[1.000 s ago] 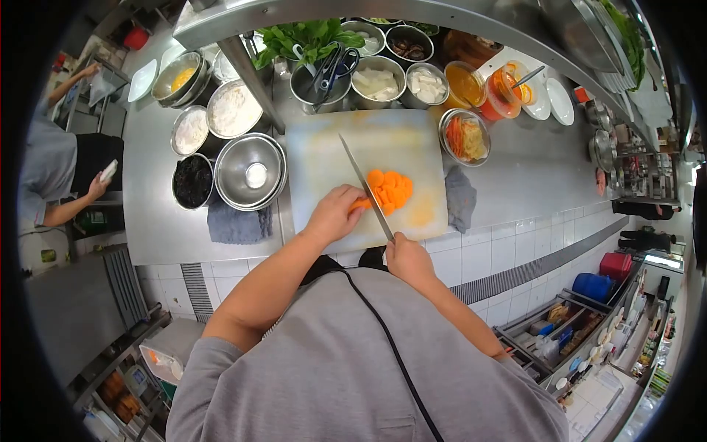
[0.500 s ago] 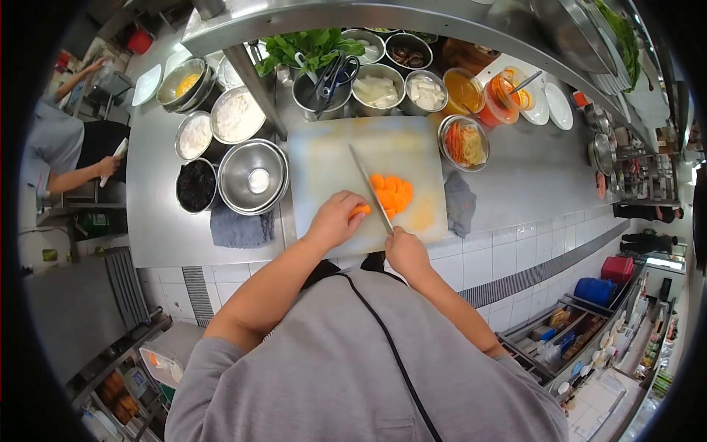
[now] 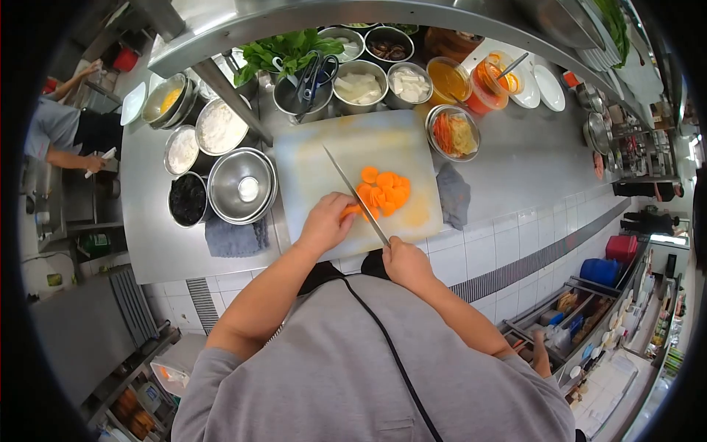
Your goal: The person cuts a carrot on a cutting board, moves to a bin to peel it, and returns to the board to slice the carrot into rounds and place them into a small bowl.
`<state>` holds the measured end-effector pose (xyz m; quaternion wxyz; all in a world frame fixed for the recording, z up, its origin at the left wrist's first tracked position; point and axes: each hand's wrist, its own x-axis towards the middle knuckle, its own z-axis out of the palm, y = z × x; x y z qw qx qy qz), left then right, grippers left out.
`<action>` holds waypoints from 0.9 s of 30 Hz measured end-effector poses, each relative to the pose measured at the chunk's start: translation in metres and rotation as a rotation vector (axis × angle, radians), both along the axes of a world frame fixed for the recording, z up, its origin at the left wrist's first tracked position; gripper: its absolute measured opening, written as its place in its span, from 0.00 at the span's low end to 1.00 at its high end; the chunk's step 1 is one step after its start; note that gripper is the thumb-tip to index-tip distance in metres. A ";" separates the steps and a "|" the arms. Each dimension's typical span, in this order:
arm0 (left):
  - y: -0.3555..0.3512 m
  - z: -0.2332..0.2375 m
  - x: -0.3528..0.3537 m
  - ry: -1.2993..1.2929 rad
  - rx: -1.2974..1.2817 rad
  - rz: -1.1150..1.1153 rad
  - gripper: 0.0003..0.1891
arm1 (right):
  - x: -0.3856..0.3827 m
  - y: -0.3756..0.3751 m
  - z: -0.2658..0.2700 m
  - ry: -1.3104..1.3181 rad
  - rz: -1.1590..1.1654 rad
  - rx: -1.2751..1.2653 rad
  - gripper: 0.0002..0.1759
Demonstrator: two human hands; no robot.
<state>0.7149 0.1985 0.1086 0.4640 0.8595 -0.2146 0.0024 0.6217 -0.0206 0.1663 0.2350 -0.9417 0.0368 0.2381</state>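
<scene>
My left hand [image 3: 328,221] has its fingers closed on a piece of carrot [image 3: 350,211] on the pale cutting board [image 3: 309,155]. My right hand [image 3: 405,259] grips the handle of a knife [image 3: 353,190]. The long blade slants up and to the left across the board, beside the fingertips of my left hand. Right of the blade lies a pile of round orange carrot slices [image 3: 387,190], some overlapping. The knife's handle is mostly hidden in my fist.
Nested steel bowls [image 3: 241,184] and a blue-grey cloth [image 3: 236,237] sit left of the board. Another cloth [image 3: 454,197] and a bowl of shredded vegetables [image 3: 453,134] are at its right. Ingredient pots line the back under a metal shelf [image 3: 353,16]. A co-worker [image 3: 59,129] stands far left.
The view has shifted and tilted slightly. The slices are more spread out, with one apart at the pile's upper left. The co-worker's hand has lowered.
</scene>
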 end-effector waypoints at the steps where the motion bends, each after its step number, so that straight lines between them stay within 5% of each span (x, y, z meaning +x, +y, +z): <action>1: 0.000 0.000 0.000 0.002 0.004 -0.001 0.13 | -0.002 0.000 0.002 0.003 -0.003 -0.001 0.15; 27: 0.017 -0.002 -0.004 -0.009 0.005 -0.004 0.13 | -0.014 0.012 0.009 0.063 0.046 -0.015 0.15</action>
